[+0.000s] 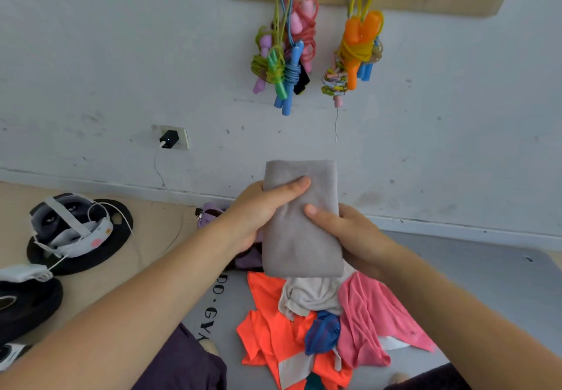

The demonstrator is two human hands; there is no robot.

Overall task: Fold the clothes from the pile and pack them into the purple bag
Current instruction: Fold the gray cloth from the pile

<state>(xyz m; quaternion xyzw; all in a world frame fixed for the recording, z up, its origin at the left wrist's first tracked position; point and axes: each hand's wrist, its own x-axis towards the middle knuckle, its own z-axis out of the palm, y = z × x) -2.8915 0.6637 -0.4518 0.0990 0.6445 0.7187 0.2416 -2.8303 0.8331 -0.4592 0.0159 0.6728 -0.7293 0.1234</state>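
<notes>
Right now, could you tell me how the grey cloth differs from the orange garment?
The grey cloth is folded into a neat rectangle; the orange garment lies crumpled and spread. The grey cloth is held up by the left hand and right hand; the orange garment lies in the pile on the mat. Both are plain fabric.

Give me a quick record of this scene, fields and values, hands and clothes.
left hand: holds grey cloth, thumb on front
right hand: holds grey cloth, thumb on front
grey cloth: folded, held up above pile
pile: unfolded orange, pink, white, blue clothes on grey mat
purple bag: partly hidden behind left hand
wall: jump ropes hanging
</notes>
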